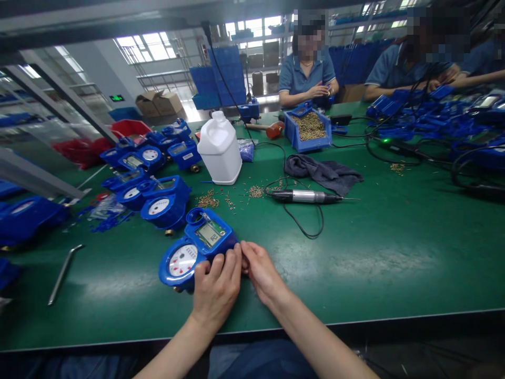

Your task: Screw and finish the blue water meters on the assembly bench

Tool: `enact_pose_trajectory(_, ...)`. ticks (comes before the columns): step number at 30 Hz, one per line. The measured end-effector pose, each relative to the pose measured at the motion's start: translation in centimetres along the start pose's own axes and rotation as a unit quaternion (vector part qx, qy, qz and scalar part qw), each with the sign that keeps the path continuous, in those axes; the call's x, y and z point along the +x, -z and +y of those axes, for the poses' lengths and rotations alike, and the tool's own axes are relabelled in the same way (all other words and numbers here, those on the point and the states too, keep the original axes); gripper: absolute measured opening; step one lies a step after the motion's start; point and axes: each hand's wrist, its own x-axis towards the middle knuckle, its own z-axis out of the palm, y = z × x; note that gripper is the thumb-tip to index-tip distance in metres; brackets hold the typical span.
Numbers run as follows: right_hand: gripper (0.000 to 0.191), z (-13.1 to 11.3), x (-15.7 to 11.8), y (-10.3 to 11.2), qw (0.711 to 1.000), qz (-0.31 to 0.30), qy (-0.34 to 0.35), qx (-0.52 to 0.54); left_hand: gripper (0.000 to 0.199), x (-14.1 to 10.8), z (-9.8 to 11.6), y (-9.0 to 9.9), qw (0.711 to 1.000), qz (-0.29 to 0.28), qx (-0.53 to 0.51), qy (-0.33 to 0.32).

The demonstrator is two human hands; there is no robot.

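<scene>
A blue water meter (231, 239) with a round dial and a small digital display rests on the green table in front of me. My left hand (218, 284) is wrapped over its near side, fingers bent against the blue housing. At the meter's right end, my right hand (260, 268) has its thumb and fingertips closed together beside the left fingertips. Whatever the right fingers pinch is hidden behind them. Small brass-coloured screws (208, 199) lie in loose piles just beyond the meter.
More blue meters (168, 202) stand at the left, near a hex key (65, 275). Beyond are a white jug (220, 150), an electric screwdriver (303, 196) with its cord, a dark cloth (321, 171) and a blue bin (307, 143) of screws. Co-workers (307, 79) sit across the table.
</scene>
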Motion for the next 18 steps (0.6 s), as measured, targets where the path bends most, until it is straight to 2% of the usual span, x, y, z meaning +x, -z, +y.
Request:
enact_pose_trajectory(3, 0.042, -0.2, 0.0, -0.1, 1.000, -0.003, -0.002, -0.017, 0.048, -0.7, 0.0, 0.8, 0.999, 0.002, -0.031, 0.018)
enact_pose_trajectory(6, 0.041, -0.4, 0.0, -0.1, 0.999, -0.005, -0.001, -0.032, 0.054, -1.3, -0.9, 2.5, 0.995, 0.054, -0.067, 0.056)
enact_pose_trajectory(8, 0.039, -0.5, -0.1, -0.2, 0.999, 0.001, 0.000, -0.046, 0.054, -1.7, -2.3, 3.4, 0.985, 0.088, -0.082, 0.122)
enact_pose_trajectory(10, 0.037, -0.6, -0.1, -0.3, 0.998, 0.013, 0.000, -0.061, 0.049, -2.0, -3.9, 3.7, 0.968, 0.081, -0.116, 0.209)
enact_pose_trajectory(13, 0.034, -0.5, 0.0, -0.6, 0.995, 0.044, 0.008, -0.085, 0.054, -2.5, -6.1, 2.7, 0.927, 0.024, -0.238, 0.288)
enact_pose_trajectory(16, 0.030, -0.3, 0.3, -1.1, 0.991, 0.081, 0.021, -0.104, 0.063, -3.1, -7.0, 1.0, 0.894, -0.024, -0.338, 0.294)
enact_pose_trajectory(18, 0.027, -0.1, 0.5, -1.5, 0.988, 0.103, 0.027, -0.114, 0.067, -3.5, -6.9, 0.3, 0.890, -0.027, -0.346, 0.295)
